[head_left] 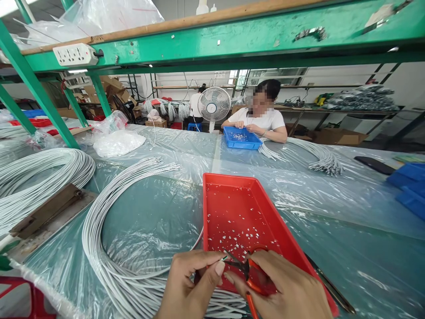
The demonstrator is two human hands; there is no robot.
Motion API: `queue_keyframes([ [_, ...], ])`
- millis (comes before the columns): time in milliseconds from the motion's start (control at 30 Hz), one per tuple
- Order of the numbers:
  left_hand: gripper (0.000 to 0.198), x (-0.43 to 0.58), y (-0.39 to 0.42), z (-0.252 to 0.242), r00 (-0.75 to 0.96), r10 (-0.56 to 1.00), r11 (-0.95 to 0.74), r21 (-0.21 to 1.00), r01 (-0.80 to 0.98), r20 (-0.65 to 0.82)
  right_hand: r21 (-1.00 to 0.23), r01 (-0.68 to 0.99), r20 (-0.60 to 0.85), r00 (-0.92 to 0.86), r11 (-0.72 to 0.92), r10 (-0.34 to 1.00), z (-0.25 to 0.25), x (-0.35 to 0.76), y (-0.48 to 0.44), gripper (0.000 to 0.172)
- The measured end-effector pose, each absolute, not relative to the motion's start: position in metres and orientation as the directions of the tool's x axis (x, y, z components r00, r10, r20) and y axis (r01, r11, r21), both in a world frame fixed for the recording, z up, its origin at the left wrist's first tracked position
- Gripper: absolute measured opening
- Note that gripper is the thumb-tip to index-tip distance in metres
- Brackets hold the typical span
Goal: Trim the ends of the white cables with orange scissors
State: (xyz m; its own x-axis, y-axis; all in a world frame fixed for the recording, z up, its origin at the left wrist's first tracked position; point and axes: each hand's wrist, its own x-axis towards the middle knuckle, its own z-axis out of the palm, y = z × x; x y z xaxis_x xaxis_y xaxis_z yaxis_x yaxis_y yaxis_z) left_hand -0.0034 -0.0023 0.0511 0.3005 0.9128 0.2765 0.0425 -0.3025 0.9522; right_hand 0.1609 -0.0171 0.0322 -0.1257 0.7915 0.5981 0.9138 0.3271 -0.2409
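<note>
My left hand (195, 281) pinches the end of a white cable between thumb and forefinger. A short green and white tip (225, 258) sticks out past the fingers. My right hand (288, 283) holds a pair of scissors (246, 268) with red handles, its narrow blades at the cable tip. Both hands are over the near end of a red tray (232, 204), where small white scraps lie scattered. A large coil of white cables (96, 221) spreads on the table to the left and runs beneath my left hand.
Metal tweezers (330, 283) lie right of the tray. Another cable coil (79, 164) and a metal plate (53, 217) are at left. Across the table a person (259, 117) works over a blue tray (242, 144). A green shelf beam (212, 44) crosses overhead; blue bins (408, 181) stand right.
</note>
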Motion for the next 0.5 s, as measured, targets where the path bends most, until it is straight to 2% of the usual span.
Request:
queue_keyframes([
  [100,0.032,-0.004,-0.001,0.047,0.290,0.914,-0.319,0.944,0.083,0.284,-0.206,0.918,0.612,-0.149,0.339,0.776,0.034,0.161,-0.017,0.034],
  [400,0.036,-0.003,0.000,0.042,0.287,0.903,-0.359,0.929,0.091,0.321,-0.266,0.925,0.558,-0.082,0.272,0.826,0.035,0.156,-0.020,0.039],
  [500,0.032,-0.002,-0.001,0.048,0.294,0.898,-0.363,0.929,0.074,0.328,-0.261,0.930,0.557,-0.074,0.259,0.827,0.034,0.157,-0.019,0.038],
])
